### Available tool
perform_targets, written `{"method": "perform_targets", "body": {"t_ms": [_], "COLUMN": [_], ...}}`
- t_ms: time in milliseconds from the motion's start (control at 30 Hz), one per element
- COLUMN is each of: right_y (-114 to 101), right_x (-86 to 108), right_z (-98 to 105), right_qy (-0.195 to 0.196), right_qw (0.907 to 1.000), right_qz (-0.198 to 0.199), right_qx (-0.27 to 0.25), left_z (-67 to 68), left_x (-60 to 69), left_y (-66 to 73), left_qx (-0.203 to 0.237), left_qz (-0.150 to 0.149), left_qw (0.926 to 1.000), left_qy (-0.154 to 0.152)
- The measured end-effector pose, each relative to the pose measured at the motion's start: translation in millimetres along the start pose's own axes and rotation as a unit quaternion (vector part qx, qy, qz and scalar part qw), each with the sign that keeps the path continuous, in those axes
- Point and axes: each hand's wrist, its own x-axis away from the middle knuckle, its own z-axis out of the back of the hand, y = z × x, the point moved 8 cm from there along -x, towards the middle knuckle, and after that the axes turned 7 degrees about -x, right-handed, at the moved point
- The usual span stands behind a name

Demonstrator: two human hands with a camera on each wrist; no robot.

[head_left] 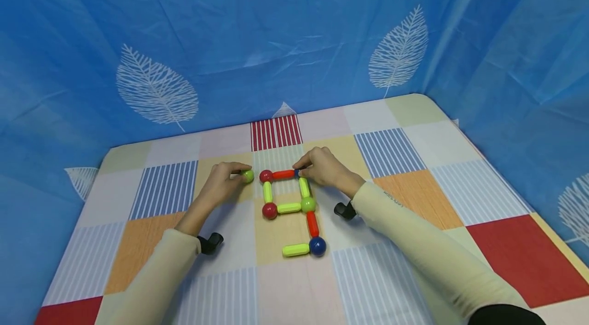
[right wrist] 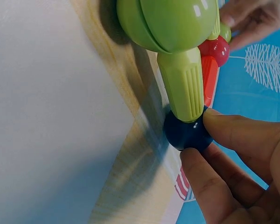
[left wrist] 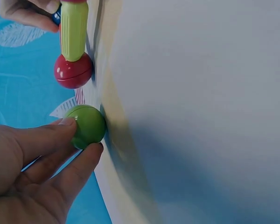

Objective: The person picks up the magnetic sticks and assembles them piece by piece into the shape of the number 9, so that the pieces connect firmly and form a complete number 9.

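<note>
A figure of coloured balls and short rods lies flat on the table: a square with a tail toward the near side. My left hand [head_left: 224, 182] pinches a loose green ball [left wrist: 87, 125] just left of the far-left red ball [head_left: 266, 176], with a gap between them. My right hand [head_left: 324, 166] pinches the dark blue ball [right wrist: 189, 129] at the square's far-right corner. A red rod [head_left: 282, 175] and a yellow-green rod [head_left: 304, 187] meet at that ball. Nearer are another red ball [head_left: 269, 210], a green ball [head_left: 308, 204] and a blue ball [head_left: 317, 246].
A yellow-green rod [head_left: 296, 250] points left from the near blue ball. The patchwork tablecloth [head_left: 294, 294] covers the table. Blue curtains [head_left: 285, 33] with white leaf prints hang behind and at the sides.
</note>
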Motion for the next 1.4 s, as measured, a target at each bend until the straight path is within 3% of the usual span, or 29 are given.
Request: {"method": "perform_targets", "body": {"t_ms": [233, 500, 667, 967, 1167, 1400], "right_y": [3, 1, 1, 1, 1, 1], "right_x": [-0.4, -0.8, -1.0, -0.9, -1.0, -0.8], "right_z": [0, 0, 1, -1, -1, -1], "right_qy": [-0.002, -0.002, -0.003, -0.002, -0.002, -0.002], "right_qw": [0.9999, 0.9999, 0.9999, 0.9999, 0.9999, 0.9999], "right_qz": [-0.011, -0.009, -0.009, -0.016, -0.012, -0.011], "right_qx": [0.010, 0.007, 0.006, 0.004, 0.005, 0.002], "left_z": [0.4, -7.9, -12.9, -24.6, -28.4, -37.1], "left_x": [36.2, 79.7, 99.3, 116.1, 123.4, 130.7], "left_y": [0.0, 10.2, 16.7, 22.6, 30.8, 42.9], "left_qx": [0.019, 0.047, 0.066, 0.096, 0.107, 0.139], "left_qz": [0.007, -0.002, -0.007, 0.025, -0.002, -0.028], "left_qw": [0.9998, 0.9989, 0.9978, 0.9946, 0.9937, 0.9883], "left_qy": [-0.002, -0.004, -0.011, -0.031, -0.032, -0.057]}}
